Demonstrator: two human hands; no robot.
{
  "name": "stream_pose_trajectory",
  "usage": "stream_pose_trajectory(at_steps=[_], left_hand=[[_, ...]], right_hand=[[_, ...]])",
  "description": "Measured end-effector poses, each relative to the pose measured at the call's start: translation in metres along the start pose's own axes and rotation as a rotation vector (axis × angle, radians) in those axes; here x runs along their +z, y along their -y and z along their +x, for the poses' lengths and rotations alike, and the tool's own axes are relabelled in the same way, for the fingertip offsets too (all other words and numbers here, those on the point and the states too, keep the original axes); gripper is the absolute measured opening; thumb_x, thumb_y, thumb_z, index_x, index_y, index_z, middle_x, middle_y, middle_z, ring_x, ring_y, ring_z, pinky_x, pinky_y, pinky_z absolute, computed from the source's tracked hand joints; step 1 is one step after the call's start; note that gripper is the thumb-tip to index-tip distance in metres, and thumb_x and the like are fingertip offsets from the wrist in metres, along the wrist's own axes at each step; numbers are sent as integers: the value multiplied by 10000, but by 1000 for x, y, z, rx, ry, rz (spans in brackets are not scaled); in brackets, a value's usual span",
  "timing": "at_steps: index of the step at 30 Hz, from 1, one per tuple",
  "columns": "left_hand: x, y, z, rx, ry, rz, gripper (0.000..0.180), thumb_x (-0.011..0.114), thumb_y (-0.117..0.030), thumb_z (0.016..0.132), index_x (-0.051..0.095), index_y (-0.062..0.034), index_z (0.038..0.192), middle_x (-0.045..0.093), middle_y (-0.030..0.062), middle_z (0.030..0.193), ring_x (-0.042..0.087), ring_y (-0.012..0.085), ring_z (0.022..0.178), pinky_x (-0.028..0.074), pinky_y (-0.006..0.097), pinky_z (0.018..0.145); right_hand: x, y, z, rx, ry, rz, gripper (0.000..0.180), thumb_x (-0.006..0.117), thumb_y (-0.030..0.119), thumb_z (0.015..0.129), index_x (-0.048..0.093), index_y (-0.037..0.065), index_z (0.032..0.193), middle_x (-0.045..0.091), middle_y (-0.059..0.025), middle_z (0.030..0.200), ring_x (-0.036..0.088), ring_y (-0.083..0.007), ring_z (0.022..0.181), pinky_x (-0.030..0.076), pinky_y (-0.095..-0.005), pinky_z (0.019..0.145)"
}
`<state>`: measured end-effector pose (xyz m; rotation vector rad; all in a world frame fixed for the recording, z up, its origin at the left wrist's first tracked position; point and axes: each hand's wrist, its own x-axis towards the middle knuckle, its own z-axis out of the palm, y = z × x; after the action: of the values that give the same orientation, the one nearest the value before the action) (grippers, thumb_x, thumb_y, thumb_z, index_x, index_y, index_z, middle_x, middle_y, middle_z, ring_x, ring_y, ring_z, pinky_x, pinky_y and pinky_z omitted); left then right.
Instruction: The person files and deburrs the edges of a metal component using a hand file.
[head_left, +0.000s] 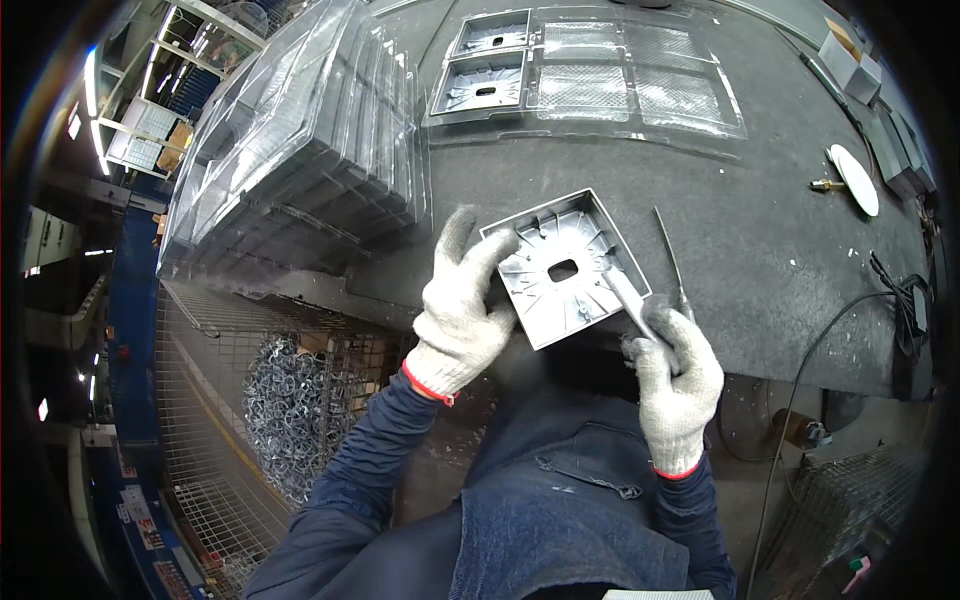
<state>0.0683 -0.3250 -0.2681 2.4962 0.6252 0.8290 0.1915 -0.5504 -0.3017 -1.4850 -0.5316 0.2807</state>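
Note:
My left hand, in a white knit glove with a red cuff, grips the left side of a square cast-metal housing. The housing is tilted, its open side toward me, showing ribs and a dark oblong hole in the middle. My right hand, gloved alike, is closed around a flat grey tool, possibly a scraper or file. The tool's end reaches over the right wall of the housing; blur hides its exact shape. A thin dark rod runs beside the right fingers; I cannot tell whether they hold it.
Stacked clear plastic trays stand at left. At the back, another clear tray holds two similar housings. A wire basket with many small metal parts is below left. A white disc and black cable lie right.

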Motion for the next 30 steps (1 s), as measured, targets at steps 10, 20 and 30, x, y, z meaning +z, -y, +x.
stream_pose_trajectory(at_steps=[10,20,30], left_hand=[[11,7,45,-457,5,-700,527,727,-68,998,586,70,1486,685,168,1380,689,196,1182,573,331,1026],[-15,-41,90,-68,86,-710,426,768,-15,1000,692,34,1417,763,129,1299,708,174,1188,567,322,1053],[-14,-42,90,49,105,-639,400,738,-84,1036,695,25,1417,764,98,1261,715,143,1116,584,318,1002]], right_hand=[[10,13,7,-242,48,-360,343,801,-82,863,772,-28,1201,787,-176,1063,800,-317,984,616,-376,893],[9,14,6,-350,23,-373,395,771,-94,857,773,-10,1243,767,-175,1006,757,-326,900,602,-394,851],[22,38,35,-429,87,-501,403,734,-95,898,774,19,1283,753,-167,1018,747,-316,915,583,-391,846]])
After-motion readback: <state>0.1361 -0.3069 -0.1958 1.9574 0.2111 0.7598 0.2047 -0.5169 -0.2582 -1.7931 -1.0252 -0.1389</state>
